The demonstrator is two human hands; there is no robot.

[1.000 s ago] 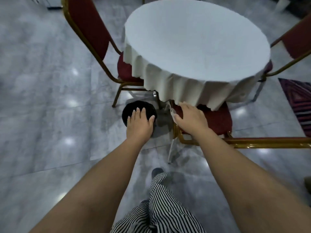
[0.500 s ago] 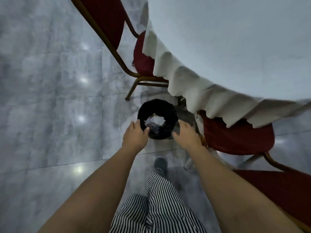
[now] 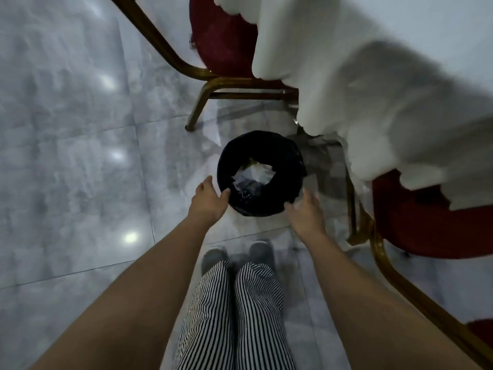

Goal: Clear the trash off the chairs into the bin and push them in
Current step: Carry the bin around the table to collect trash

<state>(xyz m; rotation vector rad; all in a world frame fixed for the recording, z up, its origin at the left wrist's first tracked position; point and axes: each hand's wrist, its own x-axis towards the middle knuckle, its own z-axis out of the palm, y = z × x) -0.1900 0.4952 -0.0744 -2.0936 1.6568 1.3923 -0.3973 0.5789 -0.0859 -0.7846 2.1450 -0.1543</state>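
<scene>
A round black bin [image 3: 277, 153] stands on the floor just in front of me, with crumpled white paper [image 3: 253, 174] inside it. My left hand [image 3: 209, 200] is at the bin's near left rim, fingers spread, thumb touching the edge. My right hand [image 3: 306, 212] is at the near right rim, fingers apart, holding nothing. A red chair with a gold frame [image 3: 421, 231] stands to the right, its seat partly under the white tablecloth [image 3: 386, 102]. A second red chair [image 3: 221, 41] stands beyond the bin, also partly under the cloth.
Grey marble floor tiles [image 3: 80, 156] stretch to the left. My striped trouser legs [image 3: 234, 316] and grey shoes are right below the bin. The gold leg of the far chair [image 3: 196, 110] comes down close to the bin's far side.
The view has tipped further down and closer over the bin. Both hands have come down to either side of its near rim; the right hand has left the chair edge.
</scene>
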